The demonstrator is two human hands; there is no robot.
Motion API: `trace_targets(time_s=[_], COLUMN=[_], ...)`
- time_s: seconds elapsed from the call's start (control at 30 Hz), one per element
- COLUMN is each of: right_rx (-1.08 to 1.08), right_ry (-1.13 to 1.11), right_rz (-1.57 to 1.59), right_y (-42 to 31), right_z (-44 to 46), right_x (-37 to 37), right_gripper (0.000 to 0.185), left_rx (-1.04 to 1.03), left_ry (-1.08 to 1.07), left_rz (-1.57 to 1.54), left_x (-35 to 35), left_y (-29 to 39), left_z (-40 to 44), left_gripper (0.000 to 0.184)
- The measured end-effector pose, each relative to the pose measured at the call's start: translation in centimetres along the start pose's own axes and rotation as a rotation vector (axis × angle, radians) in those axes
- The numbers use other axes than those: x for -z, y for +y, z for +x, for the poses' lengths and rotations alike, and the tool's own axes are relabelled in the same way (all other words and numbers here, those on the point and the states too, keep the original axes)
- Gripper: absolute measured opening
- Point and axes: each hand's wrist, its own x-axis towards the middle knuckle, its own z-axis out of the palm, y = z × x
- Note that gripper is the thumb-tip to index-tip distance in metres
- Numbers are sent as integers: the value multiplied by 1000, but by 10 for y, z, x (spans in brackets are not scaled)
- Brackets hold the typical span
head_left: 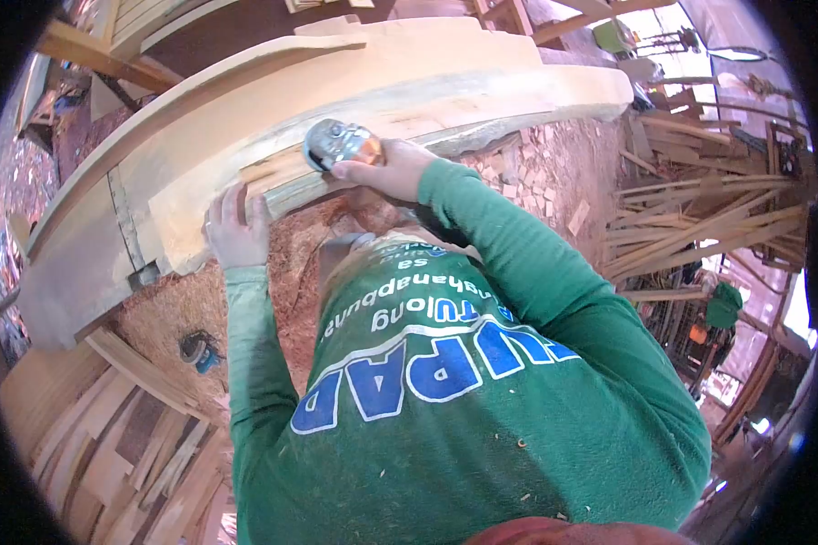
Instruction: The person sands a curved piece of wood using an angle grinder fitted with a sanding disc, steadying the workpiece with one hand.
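Observation:
A long pale wooden workpiece (427,64) stretches across the head view in front of me, its near edge close to my body. My right hand (395,168) is closed around a rounded silver-and-orange tool (341,145), which rests on or just above the near part of the wood; its exact kind and underside are hidden. My left hand (236,222) lies on the near edge to the left of the tool, fingers stretched over the wood, holding nothing else. Between the hands runs a bare, yellowish strip of grain.
Shavings and small wood offcuts (523,186) cover the ground. Stacked planks (118,445) lie at the lower left, and a pile of long wood strips (700,227) is at the right. A small blue-and-dark container (200,352) sits on the ground at the left.

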Motion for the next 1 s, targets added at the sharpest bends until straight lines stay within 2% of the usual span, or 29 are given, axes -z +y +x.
trace_targets(time_s=[0.13,0.23,0.27,0.33,0.5,0.63,0.67,0.77,0.83,0.9,0.97,1.0], right_rx=[-46,-217,-174,-237,-338,-360,-341,-392,-177,23,-138,-167], right_ry=[215,240,281,311,371,506,492,653,801,1067,1066,1043], right_rz=[139,233,298,341,375,345,396,408,589,500,702,779], right_y=[61,115,124,150,202,259,300,367,345,391,434,433], right_z=[-23,-27,-37,-46,-74,-82,-72,-72,-101,-107,-125,-132], right_x=[29,60,71,96,160,194,202,219,211,194,179,170], right_gripper=[88,91,92,91,87,88,88,68,57,52,55,56], left_rx=[-138,-200,-228,-281,-309,-325,-303,-266,-191,-116,-80,-124], left_ry=[-93,-201,-221,-256,-348,-388,-391,-350,-405,-441,-452,-404], left_rz=[28,82,65,37,19,38,30,31,43,58,75,64], left_x=[-32,-49,-56,-70,-90,-103,-108,-106,-99,-98,-101,-104], left_y=[32,64,73,90,140,172,177,186,196,201,203,198], left_z=[28,44,48,54,63,63,63,63,72,65,53,47], left_gripper=[51,58,59,61,64,66,64,55,52,45,33,30])
